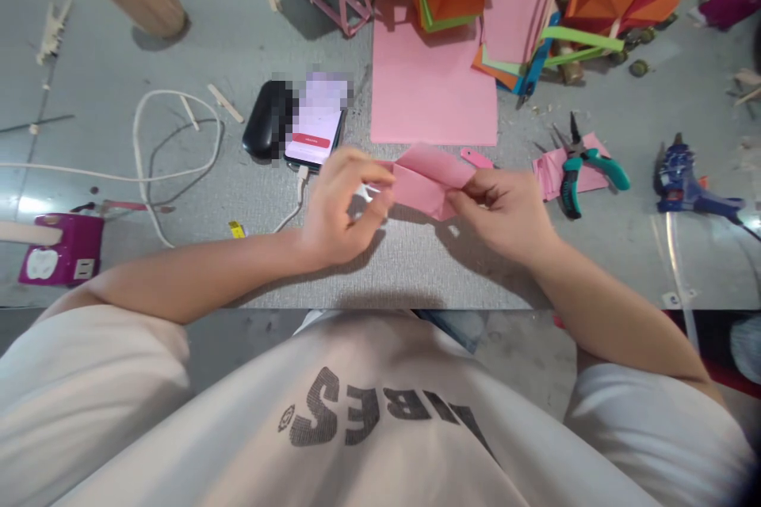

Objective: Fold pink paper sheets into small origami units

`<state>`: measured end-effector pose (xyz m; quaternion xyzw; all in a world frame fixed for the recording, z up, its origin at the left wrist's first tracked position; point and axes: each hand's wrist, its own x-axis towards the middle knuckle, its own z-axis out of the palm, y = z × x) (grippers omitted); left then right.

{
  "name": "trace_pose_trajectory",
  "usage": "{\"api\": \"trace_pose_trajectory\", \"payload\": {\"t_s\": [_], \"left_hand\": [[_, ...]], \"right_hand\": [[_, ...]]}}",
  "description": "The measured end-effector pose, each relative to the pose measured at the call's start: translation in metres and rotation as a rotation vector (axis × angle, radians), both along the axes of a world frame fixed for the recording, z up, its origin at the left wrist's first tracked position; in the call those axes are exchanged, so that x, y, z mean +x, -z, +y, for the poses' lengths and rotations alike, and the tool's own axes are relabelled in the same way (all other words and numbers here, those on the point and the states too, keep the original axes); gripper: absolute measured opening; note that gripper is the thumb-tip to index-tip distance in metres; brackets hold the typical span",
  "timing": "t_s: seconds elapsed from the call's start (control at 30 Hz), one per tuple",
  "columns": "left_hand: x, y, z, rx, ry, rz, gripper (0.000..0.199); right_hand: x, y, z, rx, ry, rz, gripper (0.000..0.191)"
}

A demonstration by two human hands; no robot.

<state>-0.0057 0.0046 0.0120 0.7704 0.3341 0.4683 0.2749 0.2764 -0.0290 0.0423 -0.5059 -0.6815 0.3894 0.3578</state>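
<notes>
Pinching the folded pink paper [421, 191] by its right end with the right hand [510, 211], above the tabletop [285, 281] near the phone [312, 123]; left hand [340, 211] half-curled at its left edge, can't tell if gripping. Uneven pull between hands could leave it skewed or torn. Shirt [380, 356] reads "BES" upside down, purple box [66, 236] has an apple mark [41, 263], phone text too small.

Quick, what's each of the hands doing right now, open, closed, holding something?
Left hand: part-curled beside the folded pink paper; can't tell if gripping.
Right hand: closed, pinching that paper's right end.
</notes>
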Motion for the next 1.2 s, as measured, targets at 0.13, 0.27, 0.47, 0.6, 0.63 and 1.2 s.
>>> {"api": "trace_pose_trajectory", "payload": {"t_s": [0.13,0.27,0.47,0.6,0.63,1.2], "left_hand": [[0.005,0.004,-0.012,-0.065,0.214,0.069,0.059],[0.01,0.01,-0.017,-0.196,0.211,-0.024,0.068],[0.008,0.005,-0.014,-0.371,0.022,-0.127,0.034],[0.006,0.004,-0.011,-0.423,0.099,-0.097,0.034],[0.006,0.004,-0.01,-0.436,0.117,-0.082,0.036],[0.012,0.013,-0.004,-0.598,0.092,-0.417,0.005]], "right_hand": [[-0.023,0.001,-0.015,0.171,-0.053,0.001,0.024],[-0.026,0.012,-0.019,0.255,-0.174,0.023,0.04],[-0.017,0.017,-0.012,0.434,0.049,-0.111,0.024],[-0.012,0.018,-0.004,0.305,0.158,0.012,0.036],[-0.012,0.019,-0.002,0.212,0.114,0.056,0.035],[-0.011,0.023,0.005,0.03,0.077,0.315,0.014]]}}
